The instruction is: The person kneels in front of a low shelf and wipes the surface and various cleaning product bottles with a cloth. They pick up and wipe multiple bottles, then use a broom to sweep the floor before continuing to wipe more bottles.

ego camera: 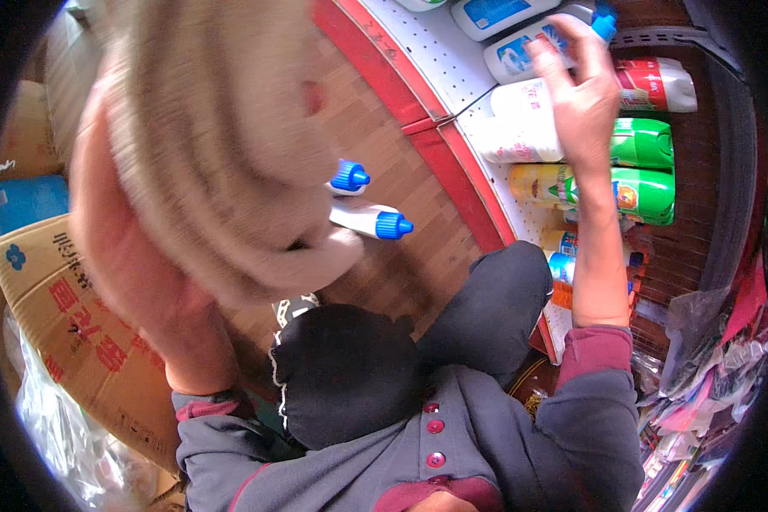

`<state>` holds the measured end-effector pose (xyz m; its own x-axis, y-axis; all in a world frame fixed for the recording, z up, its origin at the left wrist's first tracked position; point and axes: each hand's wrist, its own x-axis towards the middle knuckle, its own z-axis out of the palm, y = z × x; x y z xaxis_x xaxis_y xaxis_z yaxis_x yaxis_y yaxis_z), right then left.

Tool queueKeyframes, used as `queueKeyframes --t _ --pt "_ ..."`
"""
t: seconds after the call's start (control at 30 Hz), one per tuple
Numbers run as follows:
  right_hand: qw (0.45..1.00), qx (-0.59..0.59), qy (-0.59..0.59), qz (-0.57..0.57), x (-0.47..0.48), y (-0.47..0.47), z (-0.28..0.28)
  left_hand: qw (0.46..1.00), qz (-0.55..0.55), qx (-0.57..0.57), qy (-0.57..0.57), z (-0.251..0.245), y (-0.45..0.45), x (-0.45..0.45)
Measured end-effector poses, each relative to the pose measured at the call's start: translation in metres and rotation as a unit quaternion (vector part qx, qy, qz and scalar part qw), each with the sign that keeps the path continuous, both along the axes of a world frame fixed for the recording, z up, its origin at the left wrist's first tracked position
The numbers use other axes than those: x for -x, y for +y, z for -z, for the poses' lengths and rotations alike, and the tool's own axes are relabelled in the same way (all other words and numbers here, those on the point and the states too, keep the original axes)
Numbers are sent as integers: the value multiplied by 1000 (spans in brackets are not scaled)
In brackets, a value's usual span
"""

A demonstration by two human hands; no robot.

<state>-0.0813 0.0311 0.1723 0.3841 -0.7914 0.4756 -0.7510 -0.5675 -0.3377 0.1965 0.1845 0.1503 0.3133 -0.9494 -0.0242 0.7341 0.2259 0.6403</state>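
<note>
Close to the camera, my left hand (112, 211) is around a large, motion-blurred beige cloth (230, 147), its fingers mostly hidden. My right hand (579, 89) reaches over the white perforated shelf with thumb and fingers spread at a white bottle with a blue cap (518, 57); whether they grip it is unclear. Beside that hand are white bottles with pink print (515, 141). Right of and below it stand green-capped containers (646, 195) and a red-and-white one (672, 83). Two white bottles with blue nozzle caps (390, 224) show past the cloth's edge, over the wooden floor.
The shelf's red front edge (422, 121) curves along the floor in front of my knees. A printed cardboard box (83, 326) and clear plastic wrapping (77, 435) are at my left. Smaller bottles (563, 265) stand near my right forearm, and packaged goods (710, 397) lie at the far right.
</note>
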Motion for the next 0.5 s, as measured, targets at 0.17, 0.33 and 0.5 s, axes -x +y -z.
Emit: queueKeyframes --t 0.17,0.33,0.5 --pt "914 -345 111 -181 -43 39 67 986 -89 1 -138 -12 18 -13" --pt "811 -524 147 -214 -61 53 135 962 -168 -55 -206 -5 24 -23" --pt "836 -501 64 -215 -71 70 176 971 -165 -52 -167 13 11 -40"
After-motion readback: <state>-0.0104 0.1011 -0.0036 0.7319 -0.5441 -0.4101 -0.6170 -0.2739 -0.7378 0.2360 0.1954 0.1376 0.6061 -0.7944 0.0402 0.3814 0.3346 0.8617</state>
